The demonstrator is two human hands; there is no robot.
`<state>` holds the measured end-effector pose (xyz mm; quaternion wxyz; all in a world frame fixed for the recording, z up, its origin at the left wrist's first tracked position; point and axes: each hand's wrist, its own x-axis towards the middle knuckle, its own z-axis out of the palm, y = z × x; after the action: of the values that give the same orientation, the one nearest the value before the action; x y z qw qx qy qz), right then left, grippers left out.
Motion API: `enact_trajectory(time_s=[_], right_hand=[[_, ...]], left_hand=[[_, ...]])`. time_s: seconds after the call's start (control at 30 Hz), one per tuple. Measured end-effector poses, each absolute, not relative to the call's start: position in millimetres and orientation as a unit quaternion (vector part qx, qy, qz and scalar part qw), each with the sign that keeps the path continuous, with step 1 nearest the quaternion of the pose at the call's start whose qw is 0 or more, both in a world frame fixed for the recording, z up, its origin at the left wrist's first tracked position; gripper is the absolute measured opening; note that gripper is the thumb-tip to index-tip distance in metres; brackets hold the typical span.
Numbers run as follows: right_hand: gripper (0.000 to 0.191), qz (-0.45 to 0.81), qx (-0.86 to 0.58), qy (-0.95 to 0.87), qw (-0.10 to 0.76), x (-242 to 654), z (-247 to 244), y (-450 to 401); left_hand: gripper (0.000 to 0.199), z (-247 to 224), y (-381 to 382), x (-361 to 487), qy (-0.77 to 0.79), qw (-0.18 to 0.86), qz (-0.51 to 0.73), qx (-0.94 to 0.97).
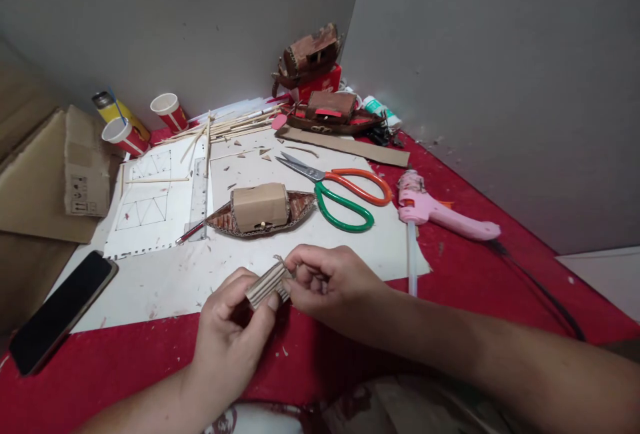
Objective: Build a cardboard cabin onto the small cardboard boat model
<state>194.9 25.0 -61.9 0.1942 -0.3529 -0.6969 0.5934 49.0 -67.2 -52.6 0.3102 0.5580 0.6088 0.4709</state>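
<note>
My left hand is closed on a small piece of corrugated cardboard, its ridged side facing up, with the thumb on its lower edge. At the cardboard's upper right end my right hand pinches the edge, where a small torn strip sticks up. Just beyond the hands lies a model boat with a brown cardboard canopy. Scissors with one orange and one green handle lie partly open beside the boat's right tip.
A pink glue gun lies to the right, its cord trailing away. A phone is at left. Behind are paper cups, wooden sticks, a ruler, a cardboard strip and two finished-looking boats.
</note>
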Motion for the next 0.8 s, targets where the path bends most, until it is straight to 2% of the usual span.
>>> enact_trajectory(time_s=[0.17,0.4,0.53,0.67,0.8], right_hand=[[0.011,0.559,-0.34,-0.734,0.182,196.0,-66.3,24.3],[0.018,0.419,-0.325,-0.826,0.193,198.1,-72.0,18.3],[0.017,0.382,-0.321,-0.847,0.183,199.4,-66.6,18.0],[0.018,0.399,-0.322,-0.845,0.151,201.2,-60.9,21.7],[0.017,0.409,-0.31,-0.838,0.185,203.4,-60.5,25.1]], left_hand=[[0.018,-55.8,-72.5,49.2,0.576,0.227,0.453,0.641],[0.017,-58.7,-72.6,52.9,0.549,0.176,0.456,0.678],[0.017,-58.9,-73.9,55.4,0.545,0.151,0.447,0.693],[0.017,-55.4,-71.9,53.6,0.553,0.173,0.428,0.693],[0.013,-46.7,-61.4,51.4,0.561,0.23,0.401,0.687]])
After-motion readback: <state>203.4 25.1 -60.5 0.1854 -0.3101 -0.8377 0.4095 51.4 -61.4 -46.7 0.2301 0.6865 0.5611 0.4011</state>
